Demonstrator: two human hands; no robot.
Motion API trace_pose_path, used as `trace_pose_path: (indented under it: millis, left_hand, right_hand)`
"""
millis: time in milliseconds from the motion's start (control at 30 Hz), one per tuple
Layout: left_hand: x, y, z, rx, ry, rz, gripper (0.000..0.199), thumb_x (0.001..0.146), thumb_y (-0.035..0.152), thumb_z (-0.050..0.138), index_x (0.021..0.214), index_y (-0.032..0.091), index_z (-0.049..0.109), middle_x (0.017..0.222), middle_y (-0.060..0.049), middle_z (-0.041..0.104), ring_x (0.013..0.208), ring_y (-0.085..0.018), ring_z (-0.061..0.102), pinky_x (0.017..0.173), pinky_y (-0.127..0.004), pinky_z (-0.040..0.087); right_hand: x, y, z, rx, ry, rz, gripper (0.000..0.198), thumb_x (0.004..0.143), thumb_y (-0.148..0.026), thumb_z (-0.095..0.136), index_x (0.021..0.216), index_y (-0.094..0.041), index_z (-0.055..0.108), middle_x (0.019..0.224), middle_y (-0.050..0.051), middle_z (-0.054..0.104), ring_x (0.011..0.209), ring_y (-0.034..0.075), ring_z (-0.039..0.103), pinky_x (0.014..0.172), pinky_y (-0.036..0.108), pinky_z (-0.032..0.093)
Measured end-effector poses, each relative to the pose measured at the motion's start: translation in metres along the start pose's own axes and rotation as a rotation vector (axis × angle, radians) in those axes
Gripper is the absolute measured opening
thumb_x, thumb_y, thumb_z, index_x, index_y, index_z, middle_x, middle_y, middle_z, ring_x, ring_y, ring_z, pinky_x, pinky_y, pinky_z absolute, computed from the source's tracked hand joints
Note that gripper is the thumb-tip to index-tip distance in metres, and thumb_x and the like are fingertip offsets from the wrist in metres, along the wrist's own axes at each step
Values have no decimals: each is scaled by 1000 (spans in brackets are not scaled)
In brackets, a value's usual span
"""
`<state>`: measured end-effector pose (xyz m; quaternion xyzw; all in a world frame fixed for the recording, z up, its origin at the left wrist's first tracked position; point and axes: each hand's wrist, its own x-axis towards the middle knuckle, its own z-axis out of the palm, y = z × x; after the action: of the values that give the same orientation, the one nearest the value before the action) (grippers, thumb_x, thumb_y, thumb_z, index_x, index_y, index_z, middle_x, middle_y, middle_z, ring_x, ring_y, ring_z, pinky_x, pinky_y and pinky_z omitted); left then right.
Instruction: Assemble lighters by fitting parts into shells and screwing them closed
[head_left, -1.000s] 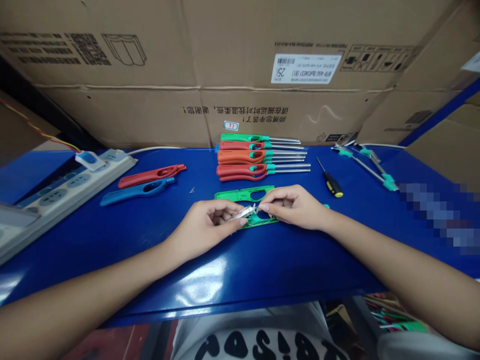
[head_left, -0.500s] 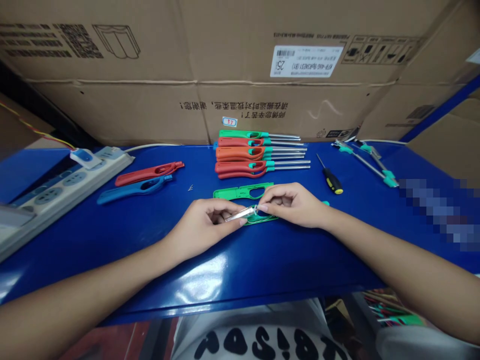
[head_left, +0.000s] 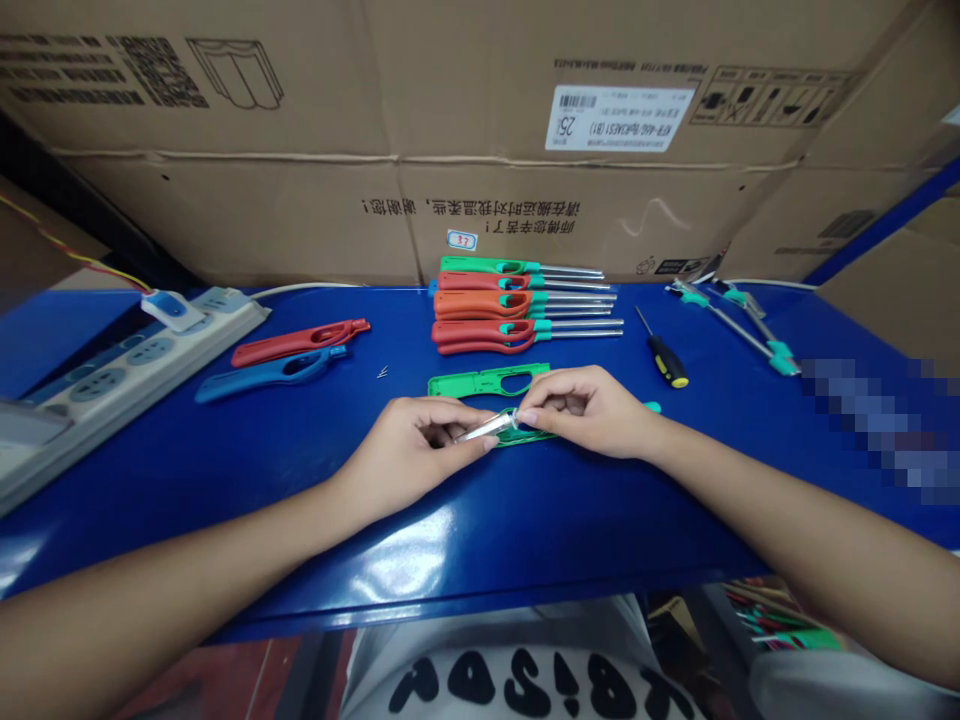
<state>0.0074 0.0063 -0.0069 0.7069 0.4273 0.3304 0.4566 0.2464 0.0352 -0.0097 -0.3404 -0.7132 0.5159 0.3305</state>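
Silvery in colour, a small tube is at the centre of the frame, grasped by the thumb and fingers of the left hand, while the thumb and forefinger of the right hand pinch its right tip. One green half-shell lies under the hands, and another green half-shell just above it. Around them on the blue table are a row of lighters at upper centre, a screwdriver at right of centre, and, at the left, a red casing and a blue casing near the power strip.
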Motion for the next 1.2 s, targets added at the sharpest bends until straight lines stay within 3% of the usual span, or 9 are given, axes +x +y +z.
trace_pose_path:
  millis: [167,567,1200]
  left_hand:
    - [0,-1,1,-12,5,6,22,83,28,77,103,21,83,84,-5,77,63,-13,61,55,-22,46]
    - [0,0,1,-7,13,2,21,81,28,77,101,20,83,79,-4,75,59,-12,56,53,-22,41]
    - [-1,2,4,7,34,50,19,81,23,77,99,20,84,74,-2,73,57,-8,51,51,-19,37]
  right_hand:
    - [0,-1,-1,20,12,6,23,81,-38,78,81,-15,74,79,3,70,68,11,60,62,24,49]
    - [0,-6,3,1,47,97,35,79,-49,78,78,-15,70,67,-1,62,55,7,47,50,22,39]
    - [-4,0,11,-126,72,3,31,83,-42,75,74,-14,64,63,-3,53,51,5,39,45,20,29]
